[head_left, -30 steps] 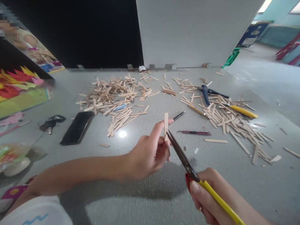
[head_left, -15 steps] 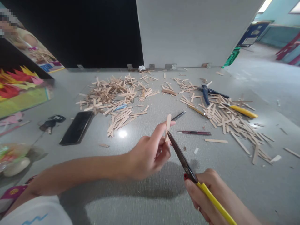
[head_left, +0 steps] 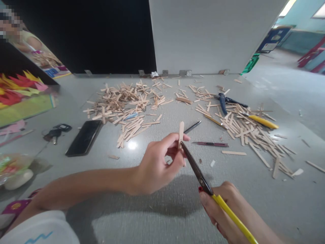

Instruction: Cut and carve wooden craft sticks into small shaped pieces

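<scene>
My left hand (head_left: 162,159) is closed in a pinch on a wooden craft stick (head_left: 181,131), which stands nearly upright above the fingers. In my right hand (head_left: 225,206) are scissors (head_left: 199,173) with dark blades and yellow handles. Their tips touch the lower part of the stick, close to my left fingertips. How far the blades part at the stick I cannot tell. Beyond my left hand lies a dark pen (head_left: 193,126), and right of the stick a dark red slim craft knife (head_left: 210,144).
Craft sticks lie in a left heap (head_left: 124,98) and a right heap (head_left: 254,132). Dark blue pliers (head_left: 222,103) and a yellow-handled tool (head_left: 264,121) rest on the right heap. A phone (head_left: 83,138) and keys (head_left: 57,132) lie left. An upright board (head_left: 198,37) stands behind. A person (head_left: 27,39) is at far left.
My left hand has tilted slightly, and its thumb and fingers have shifted around the stick. The stick stands a little lower and more to the left. The scissors have barely moved.
</scene>
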`<state>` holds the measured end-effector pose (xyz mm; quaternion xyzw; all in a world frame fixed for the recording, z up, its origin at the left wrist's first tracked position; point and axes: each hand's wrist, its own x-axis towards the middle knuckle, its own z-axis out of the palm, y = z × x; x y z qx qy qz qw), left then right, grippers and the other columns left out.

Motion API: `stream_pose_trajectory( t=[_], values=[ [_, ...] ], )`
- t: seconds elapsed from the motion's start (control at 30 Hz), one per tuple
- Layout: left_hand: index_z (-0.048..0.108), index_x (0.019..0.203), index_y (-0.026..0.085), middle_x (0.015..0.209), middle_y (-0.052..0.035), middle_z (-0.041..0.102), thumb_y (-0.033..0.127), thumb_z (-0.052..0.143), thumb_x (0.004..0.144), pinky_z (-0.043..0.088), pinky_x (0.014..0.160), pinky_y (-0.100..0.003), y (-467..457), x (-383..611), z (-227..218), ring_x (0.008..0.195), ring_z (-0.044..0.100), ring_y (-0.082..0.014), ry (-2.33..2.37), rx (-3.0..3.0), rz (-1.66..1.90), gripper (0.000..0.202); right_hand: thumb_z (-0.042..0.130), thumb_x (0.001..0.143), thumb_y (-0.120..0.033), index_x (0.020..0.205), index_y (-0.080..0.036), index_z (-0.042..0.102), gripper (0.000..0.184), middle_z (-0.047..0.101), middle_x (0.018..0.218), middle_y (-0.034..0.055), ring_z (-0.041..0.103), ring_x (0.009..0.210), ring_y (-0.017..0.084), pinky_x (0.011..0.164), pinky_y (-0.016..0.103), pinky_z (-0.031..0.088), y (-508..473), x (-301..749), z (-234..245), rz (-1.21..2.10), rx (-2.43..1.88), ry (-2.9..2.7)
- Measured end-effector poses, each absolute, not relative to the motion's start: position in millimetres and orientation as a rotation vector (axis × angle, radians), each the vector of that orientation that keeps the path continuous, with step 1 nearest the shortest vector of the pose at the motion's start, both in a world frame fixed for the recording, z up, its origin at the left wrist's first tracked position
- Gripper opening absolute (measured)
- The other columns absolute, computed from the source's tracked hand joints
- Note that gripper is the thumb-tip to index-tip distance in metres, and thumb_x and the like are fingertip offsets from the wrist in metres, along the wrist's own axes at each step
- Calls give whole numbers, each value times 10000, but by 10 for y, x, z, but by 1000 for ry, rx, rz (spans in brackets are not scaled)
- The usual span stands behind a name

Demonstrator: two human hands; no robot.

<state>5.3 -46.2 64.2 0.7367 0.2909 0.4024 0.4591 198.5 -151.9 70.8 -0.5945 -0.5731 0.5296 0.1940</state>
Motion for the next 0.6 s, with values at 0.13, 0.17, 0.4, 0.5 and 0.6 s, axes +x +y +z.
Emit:
stream_pose_trajectory(
  t=[0.13,0.17,0.4,0.5,0.6],
  values=[
    [647,1083,124,733,-4,711,129,545,967,600,581,-207,-419,25,663,621,693,-119,754,1858,974,154,448,981,-835,602,-255,357,699,431,533,-16,370,453,100,391,238,313,-1508,2020,801,1636,-1680,-1529],
    [654,1080,122,737,-4,714,132,545,965,600,579,-208,-407,18,664,619,697,-120,756,1870,969,159,447,972,-852,597,-253,375,710,438,526,-18,371,441,95,387,235,311,-1504,2031,824,1680,-1686,-1505],
    [681,1045,140,744,15,727,130,534,963,563,565,-193,-323,0,688,567,672,-96,762,2049,941,169,424,922,-917,624,-255,438,726,426,508,-40,385,406,87,384,229,360,-1528,2145,873,1820,-1784,-1385],
    [687,1041,152,739,13,733,141,546,979,540,553,-193,-294,-16,714,582,683,-106,755,2105,896,155,462,919,-913,641,-247,466,721,436,491,-58,374,379,76,378,223,342,-1546,2231,841,1880,-1765,-1272],
    [687,1044,156,725,7,734,163,542,1007,535,549,-197,-278,-33,717,600,705,-122,755,2115,828,150,476,947,-881,646,-248,474,700,409,430,-73,360,346,77,356,219,283,-1556,2331,789,2013,-1681,-1159]
  ],
)
